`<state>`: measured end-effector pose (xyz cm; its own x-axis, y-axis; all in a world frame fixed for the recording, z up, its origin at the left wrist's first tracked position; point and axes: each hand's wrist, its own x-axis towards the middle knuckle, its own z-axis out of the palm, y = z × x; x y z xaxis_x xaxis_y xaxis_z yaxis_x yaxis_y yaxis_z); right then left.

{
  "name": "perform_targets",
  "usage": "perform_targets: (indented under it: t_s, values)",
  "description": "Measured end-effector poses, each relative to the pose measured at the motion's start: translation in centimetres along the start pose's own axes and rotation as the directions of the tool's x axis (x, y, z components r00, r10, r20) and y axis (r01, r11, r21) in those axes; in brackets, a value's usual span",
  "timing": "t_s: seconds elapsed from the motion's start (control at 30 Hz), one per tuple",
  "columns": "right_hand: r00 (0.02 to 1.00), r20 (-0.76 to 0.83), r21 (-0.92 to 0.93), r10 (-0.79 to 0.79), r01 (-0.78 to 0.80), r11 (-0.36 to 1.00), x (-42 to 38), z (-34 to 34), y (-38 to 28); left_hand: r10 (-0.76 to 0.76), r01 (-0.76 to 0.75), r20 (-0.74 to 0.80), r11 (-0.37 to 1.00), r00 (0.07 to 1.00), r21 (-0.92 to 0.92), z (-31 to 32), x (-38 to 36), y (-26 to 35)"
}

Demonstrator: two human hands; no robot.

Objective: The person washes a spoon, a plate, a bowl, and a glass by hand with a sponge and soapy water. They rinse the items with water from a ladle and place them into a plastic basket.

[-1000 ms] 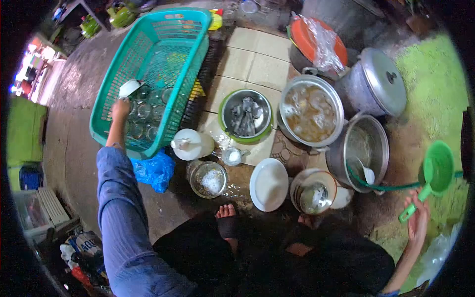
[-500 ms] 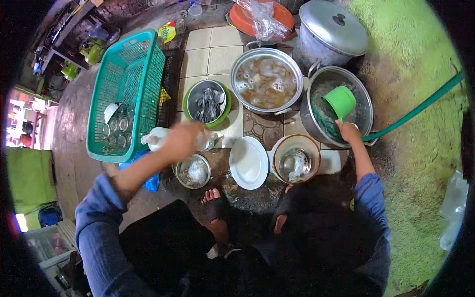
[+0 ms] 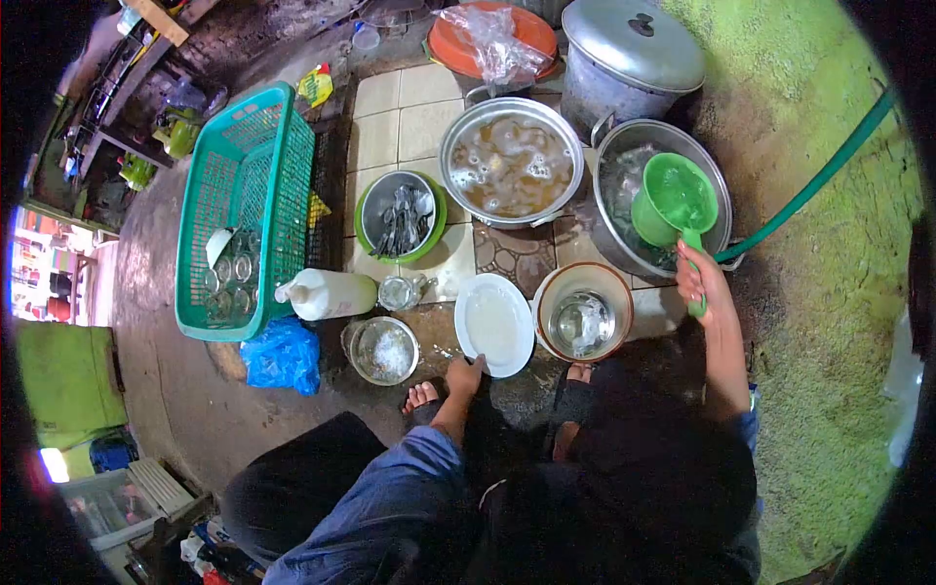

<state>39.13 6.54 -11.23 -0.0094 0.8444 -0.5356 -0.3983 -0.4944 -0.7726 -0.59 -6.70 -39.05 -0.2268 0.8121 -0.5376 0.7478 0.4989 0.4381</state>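
Observation:
My right hand (image 3: pixel 700 285) grips the handle of a green plastic scoop (image 3: pixel 674 201), held tilted over a large metal pot of water (image 3: pixel 611 180). My left hand (image 3: pixel 464 375) rests at the near rim of a white plate (image 3: pixel 492 323) on the ground; whether it grips the plate I cannot tell. Between the two hands stands a brown-rimmed bowl (image 3: pixel 560 289) with a glass (image 3: pixel 581 325) inside it. My bare feet (image 3: pixel 421 396) show just below the plate.
A teal basket (image 3: pixel 285 185) with glasses stands at the left. Nearby are a white bottle (image 3: pixel 328 293), a blue bag (image 3: pixel 282 355), a small bowl of white grains (image 3: pixel 384 351), a green-rimmed bowl of spoons (image 3: pixel 398 216), a basin of soapy water (image 3: pixel 510 162), a lidded pot (image 3: pixel 630 49) and a green hose (image 3: pixel 814 182).
My left hand has come back from the basket, past the bottle, down to the white plate. My right hand brought the scoop from the far right to the water pot and lifted it.

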Motion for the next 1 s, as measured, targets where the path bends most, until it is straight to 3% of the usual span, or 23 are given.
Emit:
perform_targets:
  t_s: [0.03, 0.07, 0.1, 0.17, 0.2, 0.27, 0.37, 0.4, 0.43, 0.5, 0.53, 0.57, 0.63, 0.7, 0.77, 0.83, 0.9, 0.93, 0.97, 1.0]
  values:
    - [1.000, -0.021, -0.027, 0.005, -0.005, 1.000, -1.9, 1.3, -0.4, -0.044, 0.046, 0.014, 0.990, 0.999, -0.135, 0.2, -0.4, 0.4]
    - [0.999, -0.040, -0.051, 0.007, -0.009, 0.999, -3.4, 2.2, -0.6, -0.036, 0.011, -0.100, 0.971, 0.994, -0.239, 2.0, 0.5, -0.2]
    - [0.999, -0.039, -0.054, 0.013, -0.016, 0.998, -4.5, 2.7, -0.4, -0.043, 0.018, -0.097, 0.970, 0.994, -0.241, 2.8, 1.0, 0.0]
    - [0.996, -0.064, -0.157, 0.056, -0.065, 0.985, -6.1, 3.3, 0.2, -0.062, -0.040, -0.128, 0.741, 0.990, -0.670, 3.0, 2.5, 1.3]
    - [0.996, -0.062, -0.161, 0.062, -0.071, 0.984, -6.7, 3.7, 0.7, -0.070, -0.033, -0.126, 0.739, 0.990, -0.672, 2.9, 3.0, 2.0]
    - [0.985, -0.066, -0.272, 0.162, -0.174, 0.946, -7.4, 4.6, 1.7, -0.078, -0.011, -0.047, 0.412, 0.996, -0.911, 1.7, 3.7, 3.7]
    - [0.975, -0.038, -0.444, 0.217, -0.211, 0.871, -7.2, 5.5, 3.9, -0.096, 0.034, -0.008, 0.423, 0.995, -0.906, 0.3, 4.6, 5.6]
    - [0.974, 0.018, -0.445, 0.224, -0.193, 0.875, -6.8, 4.7, 5.1, -0.118, 0.070, 0.042, 0.250, 0.992, -0.966, -0.8, 4.0, 7.4]
    - [0.973, 0.019, -0.446, 0.230, -0.198, 0.873, -6.3, 4.0, 6.5, -0.124, 0.073, 0.043, 0.249, 0.991, -0.966, -1.0, 4.2, 8.1]
    - [0.989, 0.034, -0.580, 0.144, -0.098, 0.809, -5.5, 3.0, 9.3, -0.108, 0.276, 0.284, -0.082, 0.953, -0.958, -1.6, 4.8, 9.4]
    - [0.996, 0.014, -0.719, 0.092, -0.054, 0.693, -5.2, 2.9, 9.8, -0.105, 0.370, 0.384, -0.131, 0.917, -0.920, -1.9, 5.0, 10.0]
    - [0.995, 0.014, -0.721, 0.096, -0.056, 0.690, -4.8, 2.6, 10.8, -0.108, 0.371, 0.386, -0.136, 0.916, -0.919, -2.1, 5.0, 10.6]
    - [0.994, 0.109, -0.829, 0.006, 0.088, 0.553, -4.0, 2.4, 12.1, 0.031, 0.497, 0.514, -0.306, 0.857, -0.812, -1.9, 5.1, 11.4]
    - [0.987, 0.151, -0.862, -0.061, 0.161, 0.480, -3.9, 3.1, 12.1, 0.112, 0.536, 0.538, -0.387, 0.835, -0.750, -1.4, 5.1, 12.2]
    - [0.973, 0.197, -0.888, -0.123, 0.230, 0.398, -3.8, 3.8, 12.0, 0.232, 0.495, 0.442, -0.521, 0.866, -0.696, -0.6, 5.3, 12.6]
    - [0.940, 0.254, -0.903, -0.226, 0.315, 0.292, -3.7, 4.4, 11.9, 0.208, 0.447, 0.397, -0.502, 0.894, -0.741, -0.9, 4.5, 13.5]
    - [0.956, 0.227, -0.924, -0.187, 0.272, 0.269, -3.6, 5.0, 11.4, 0.035, 0.245, 0.257, -0.444, 0.966, -0.862, -1.7, 3.5, 15.0]
    - [0.968, 0.200, -0.940, -0.152, 0.233, 0.247, -3.5, 5.4, 11.2, -0.058, 0.298, 0.339, -0.352, 0.939, -0.887, -2.5, 3.0, 15.4]
    - [0.968, 0.199, -0.940, -0.152, 0.232, 0.249, -3.5, 6.0, 10.8, -0.059, 0.299, 0.339, -0.350, 0.939, -0.888, -2.1, 3.0, 15.2]
    - [0.950, 0.249, -0.925, -0.190, 0.292, 0.242, -3.5, 6.7, 10.4, -0.115, 0.109, 0.138, -0.230, 0.984, -0.967, -1.6, 3.0, 15.2]
